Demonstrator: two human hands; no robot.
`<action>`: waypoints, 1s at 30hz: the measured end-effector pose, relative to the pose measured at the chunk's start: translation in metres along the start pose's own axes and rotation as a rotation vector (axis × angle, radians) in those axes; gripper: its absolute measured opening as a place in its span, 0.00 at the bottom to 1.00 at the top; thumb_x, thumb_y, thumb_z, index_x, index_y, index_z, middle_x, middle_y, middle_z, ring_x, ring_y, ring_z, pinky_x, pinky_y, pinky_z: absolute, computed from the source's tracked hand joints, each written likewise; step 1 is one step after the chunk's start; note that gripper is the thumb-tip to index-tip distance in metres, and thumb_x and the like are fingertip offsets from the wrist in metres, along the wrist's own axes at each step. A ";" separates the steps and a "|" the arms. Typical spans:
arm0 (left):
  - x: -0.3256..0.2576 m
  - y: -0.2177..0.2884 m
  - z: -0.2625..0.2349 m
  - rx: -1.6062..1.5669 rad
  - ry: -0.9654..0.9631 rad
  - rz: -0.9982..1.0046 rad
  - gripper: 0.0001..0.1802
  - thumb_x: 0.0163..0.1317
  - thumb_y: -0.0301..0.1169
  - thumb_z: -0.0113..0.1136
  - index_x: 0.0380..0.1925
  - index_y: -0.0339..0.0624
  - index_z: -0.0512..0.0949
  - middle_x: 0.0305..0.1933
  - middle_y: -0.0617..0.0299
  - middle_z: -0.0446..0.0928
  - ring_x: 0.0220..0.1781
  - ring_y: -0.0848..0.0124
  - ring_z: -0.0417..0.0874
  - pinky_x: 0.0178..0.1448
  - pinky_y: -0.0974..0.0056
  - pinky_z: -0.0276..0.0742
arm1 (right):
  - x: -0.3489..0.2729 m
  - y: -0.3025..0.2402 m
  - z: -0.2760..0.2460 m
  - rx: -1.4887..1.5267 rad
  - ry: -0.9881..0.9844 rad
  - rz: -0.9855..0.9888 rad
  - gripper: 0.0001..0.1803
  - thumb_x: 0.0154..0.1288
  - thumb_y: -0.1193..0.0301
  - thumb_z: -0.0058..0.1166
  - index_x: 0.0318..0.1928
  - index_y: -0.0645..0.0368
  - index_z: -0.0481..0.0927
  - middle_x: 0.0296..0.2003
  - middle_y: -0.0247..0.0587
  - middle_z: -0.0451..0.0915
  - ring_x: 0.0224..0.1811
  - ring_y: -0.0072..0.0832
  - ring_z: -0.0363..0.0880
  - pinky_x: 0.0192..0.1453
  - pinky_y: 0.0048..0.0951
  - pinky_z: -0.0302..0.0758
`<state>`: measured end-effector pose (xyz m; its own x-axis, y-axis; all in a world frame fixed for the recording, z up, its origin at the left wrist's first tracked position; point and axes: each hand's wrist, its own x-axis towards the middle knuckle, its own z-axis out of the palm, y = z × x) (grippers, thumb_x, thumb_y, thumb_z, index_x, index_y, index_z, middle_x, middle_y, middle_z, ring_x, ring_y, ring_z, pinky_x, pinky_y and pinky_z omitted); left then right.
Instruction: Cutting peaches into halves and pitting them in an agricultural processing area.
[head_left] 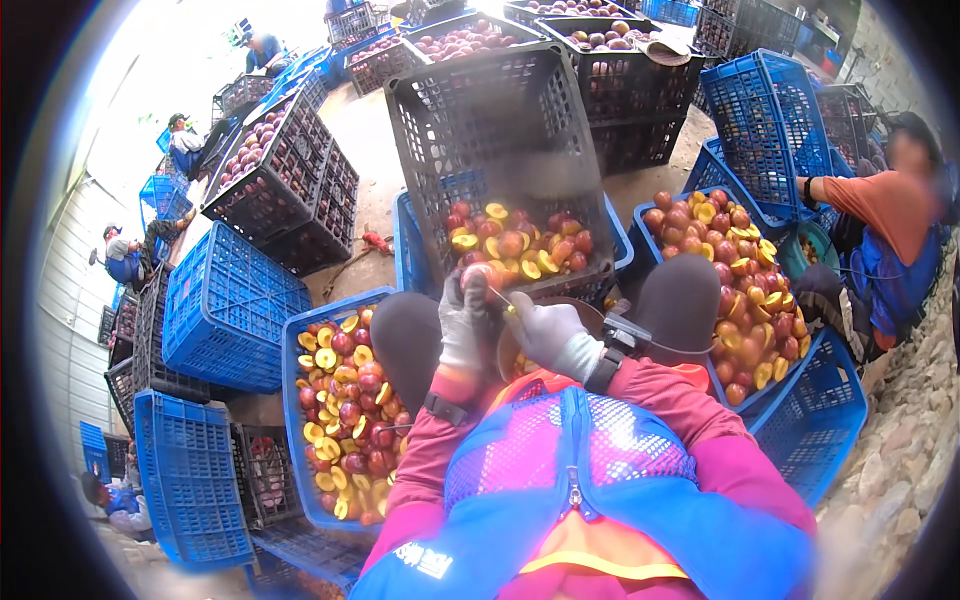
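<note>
A red plum [483, 279] is held in the gloved fingers of my left hand [462, 328], above my knees. My right hand [552, 334], also gloved, is closed around a small knife [499, 296], its thin blade pointing at the plum. Just beyond both hands, a tilted black crate [488, 135] has whole and halved plums [520, 245] in its lower part. Partly hidden under my hands is a round bowl [508, 352] between my knees.
Halved plums fill a blue crate [293, 400] on my left and another blue crate [648, 232] on my right. Stacked black crates [330, 200] of plums stand farther off. A co-worker [895, 215] sits at the right, beside a stony edge [890, 480].
</note>
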<state>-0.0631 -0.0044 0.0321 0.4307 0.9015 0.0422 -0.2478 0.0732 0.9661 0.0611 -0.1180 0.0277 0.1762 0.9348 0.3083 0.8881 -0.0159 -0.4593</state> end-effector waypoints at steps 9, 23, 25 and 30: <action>0.008 -0.008 0.015 -0.491 -0.003 -0.801 0.36 0.76 0.69 0.53 0.42 0.44 0.82 0.13 0.75 0.60 0.12 0.76 0.62 0.19 0.66 0.62 | -0.027 0.051 0.015 -0.175 0.031 -0.042 0.30 0.74 0.61 0.61 0.71 0.55 0.69 0.31 0.46 0.85 0.22 0.47 0.85 0.22 0.47 0.77; 0.035 -0.026 -0.010 -0.692 -0.354 -0.444 0.29 0.76 0.61 0.57 0.48 0.45 0.82 0.33 0.66 0.82 0.31 0.66 0.84 0.34 0.63 0.80 | -0.041 0.035 -0.073 0.119 0.227 -0.070 0.35 0.76 0.60 0.63 0.75 0.65 0.71 0.31 0.51 0.87 0.27 0.50 0.88 0.33 0.47 0.85; 0.027 -0.012 -0.001 -0.540 -0.239 -0.414 0.27 0.77 0.58 0.59 0.50 0.43 0.83 0.37 0.65 0.82 0.34 0.68 0.84 0.36 0.64 0.80 | -0.015 0.011 -0.110 0.297 0.318 0.037 0.28 0.76 0.62 0.66 0.69 0.63 0.78 0.37 0.48 0.89 0.34 0.43 0.89 0.40 0.42 0.86; 0.004 -0.013 0.031 -0.223 -0.267 -0.203 0.23 0.82 0.51 0.58 0.51 0.42 0.84 0.39 0.68 0.83 0.32 0.75 0.82 0.34 0.69 0.77 | 0.028 0.020 -0.078 1.134 0.211 0.438 0.16 0.77 0.65 0.69 0.57 0.61 0.88 0.47 0.32 0.89 0.49 0.18 0.84 0.53 0.26 0.83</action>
<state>-0.0308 -0.0150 0.0280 0.6934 0.7188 -0.0506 -0.3040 0.3555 0.8838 0.1165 -0.1195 0.0920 0.5247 0.8509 0.0261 -0.1152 0.1014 -0.9882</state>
